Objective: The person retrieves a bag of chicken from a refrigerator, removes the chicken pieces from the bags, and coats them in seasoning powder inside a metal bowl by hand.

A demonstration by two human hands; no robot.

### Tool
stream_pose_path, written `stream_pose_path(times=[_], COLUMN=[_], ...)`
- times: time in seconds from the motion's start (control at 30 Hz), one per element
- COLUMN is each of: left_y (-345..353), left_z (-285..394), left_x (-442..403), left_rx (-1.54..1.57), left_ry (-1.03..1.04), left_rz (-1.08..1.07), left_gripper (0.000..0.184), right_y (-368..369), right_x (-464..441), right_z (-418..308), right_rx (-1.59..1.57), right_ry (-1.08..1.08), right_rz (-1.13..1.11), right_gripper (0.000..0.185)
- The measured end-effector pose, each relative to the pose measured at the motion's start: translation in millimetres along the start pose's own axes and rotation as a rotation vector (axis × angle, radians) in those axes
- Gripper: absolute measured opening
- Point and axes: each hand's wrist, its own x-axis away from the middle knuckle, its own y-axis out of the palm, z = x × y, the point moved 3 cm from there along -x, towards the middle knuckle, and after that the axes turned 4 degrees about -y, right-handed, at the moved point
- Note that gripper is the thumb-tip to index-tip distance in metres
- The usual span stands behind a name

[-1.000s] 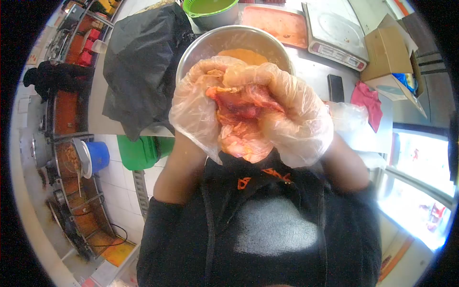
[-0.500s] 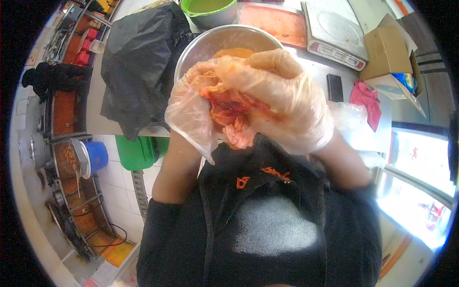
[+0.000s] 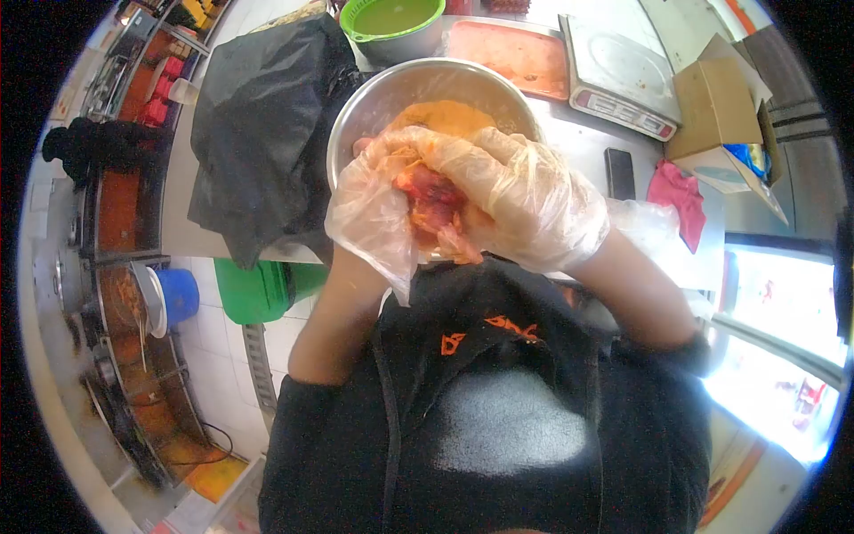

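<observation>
My left hand (image 3: 366,206) and my right hand (image 3: 544,206), both in clear plastic gloves, grip a piece of raw chicken (image 3: 436,209) between them. Its red, wet inner side faces me, and a pale flap hangs from its lower end. The fingers wrap round it and partly hide it. Just beyond and below the hands stands a steel bowl (image 3: 342,125), with an orange seasoning mixture (image 3: 449,116) inside. My hands cover the near part of the bowl.
A black plastic bag (image 3: 267,133) lies left of the bowl. Behind are a green basin (image 3: 391,20), an orange-red tray (image 3: 511,58) and a scale (image 3: 618,67). To the right sit a phone (image 3: 620,173), a pink cloth (image 3: 678,196) and a cardboard box (image 3: 716,107).
Both hands have lowered slightly toward the bowl with the chicken still in them. The chicken has turned a little, and more of the orange mixture shows.
</observation>
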Motion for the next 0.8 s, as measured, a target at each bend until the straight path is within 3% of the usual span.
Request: stream_pose_path(times=[0.03,0.07,0.1,0.17,0.3,0.37,0.4,0.5,0.53,0.57,0.73,0.8], left_y=[14,19,26,48,54,45,48,46,60,58,48,39], left_z=[5,6,11,17,-2,0,1,4,2,5,12,14], left_x=[5,9,14,25,28,20,20,18,20,19,6,1], left_rx=[-0.249,-0.251,-0.641,-1.033,-0.874,-0.860,-0.964,-0.980,-0.675,-0.622,-0.748,-0.733], left_ry=[0.229,0.225,0.376,0.534,0.392,0.660,0.646,0.621,0.470,0.385,0.463,0.488], left_rz=[-0.059,-0.065,0.003,0.059,-0.036,-0.077,-0.031,0.023,-0.051,-0.036,0.070,0.104], left_gripper=[0.032,0.032,0.032,0.034,0.038,0.035,0.030,0.026,0.028,0.026,0.020,0.019], right_y=[-3,-4,-4,-6,-3,2,1,-4,-3,-1,16,23], right_x=[-1,-2,-2,0,-3,-1,-2,-9,-8,-7,-12,-14], right_z=[0,0,1,7,7,12,12,7,6,8,22,27], right_rx=[0.006,0.011,0.017,-0.017,-0.169,-0.228,-0.224,-0.015,0.025,0.071,0.100,-0.164], right_ry=[0.010,0.019,0.021,0.069,0.160,0.319,0.319,0.157,0.108,0.054,0.003,0.243], right_rz=[-0.029,-0.056,-0.051,-0.013,-0.045,-0.229,-0.222,-0.067,-0.056,-0.044,-0.088,-0.230], right_gripper=[0.047,0.044,0.044,0.037,0.030,0.038,0.038,0.026,0.027,0.028,0.031,0.025])
